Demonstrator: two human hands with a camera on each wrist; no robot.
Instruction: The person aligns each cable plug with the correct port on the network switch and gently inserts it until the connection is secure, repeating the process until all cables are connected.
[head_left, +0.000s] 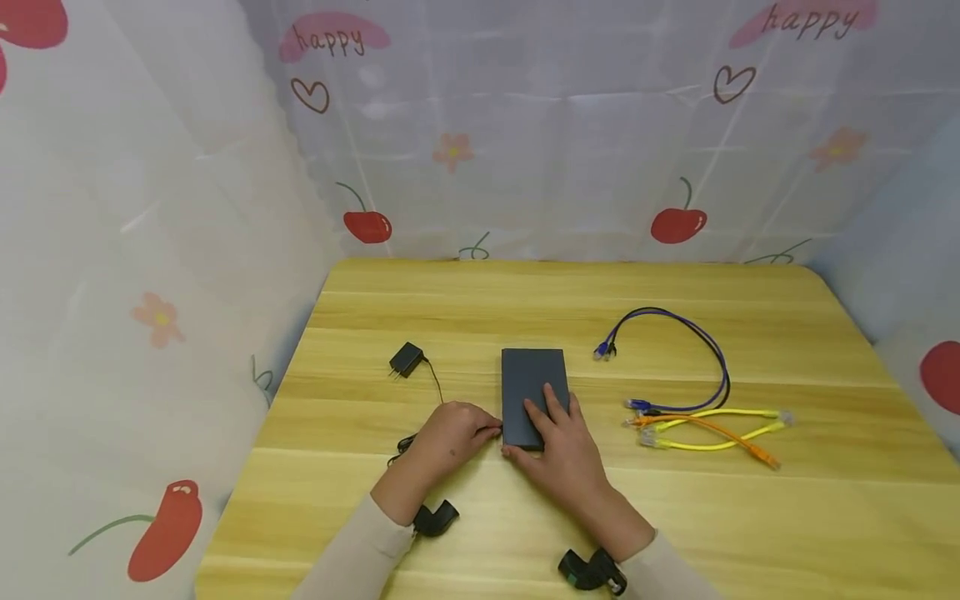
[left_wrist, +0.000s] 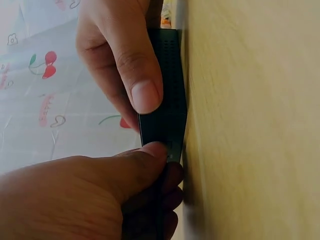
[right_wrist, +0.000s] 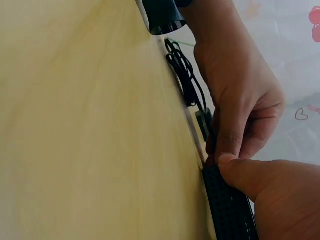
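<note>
Your left hand [head_left: 448, 440] pinching a thin black cable [right_wrist: 187, 82] at a flat dark-grey rectangular box [head_left: 522, 392], your right hand [head_left: 566, 458] atop — fingers spread

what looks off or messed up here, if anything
Nothing really stands out: no spill or damage shows. The box lies flat under the right hand, and the left hand pinches the cord at its edge. At most, the orange cable overlapping a yellow one looks slightly untidy.
</note>
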